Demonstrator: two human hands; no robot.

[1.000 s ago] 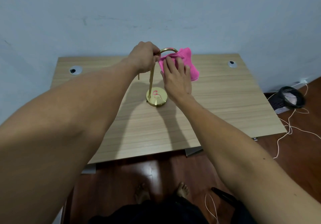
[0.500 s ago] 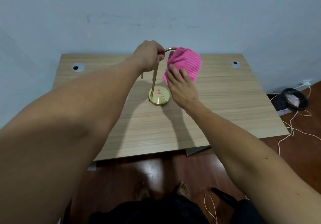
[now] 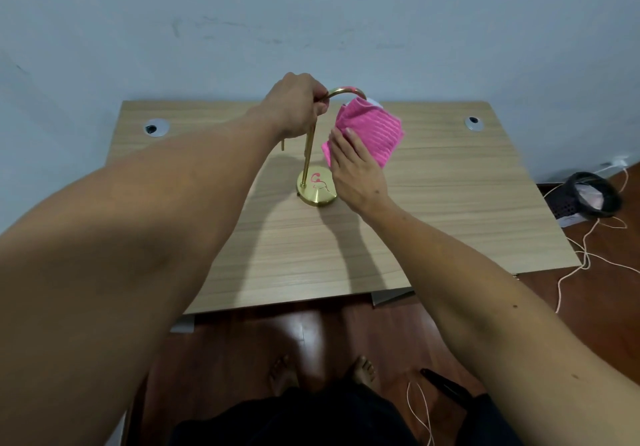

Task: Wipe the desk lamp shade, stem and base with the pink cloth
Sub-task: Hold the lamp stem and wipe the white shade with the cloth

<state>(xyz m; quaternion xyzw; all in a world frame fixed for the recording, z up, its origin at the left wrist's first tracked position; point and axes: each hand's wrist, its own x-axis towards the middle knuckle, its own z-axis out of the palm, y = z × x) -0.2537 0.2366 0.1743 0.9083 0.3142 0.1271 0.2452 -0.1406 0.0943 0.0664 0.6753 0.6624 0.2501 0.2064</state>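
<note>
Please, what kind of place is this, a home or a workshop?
Probably a room in a home or small office. A wooden desk with cable holes stands against a plain wall, a brass desk lamp stands on it, and a small black bin and loose cords lie on the wood floor.

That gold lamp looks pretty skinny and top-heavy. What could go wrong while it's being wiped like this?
The lamp's base is small under a tall thin stem, so a sideways push from the pink cloth might tip it; only the left hand gripping the curved top steadies it. The right hand holds the cloth by one edge, so it could slip loose. The shade is mostly hidden behind the cloth, so spots might get missed.
</note>
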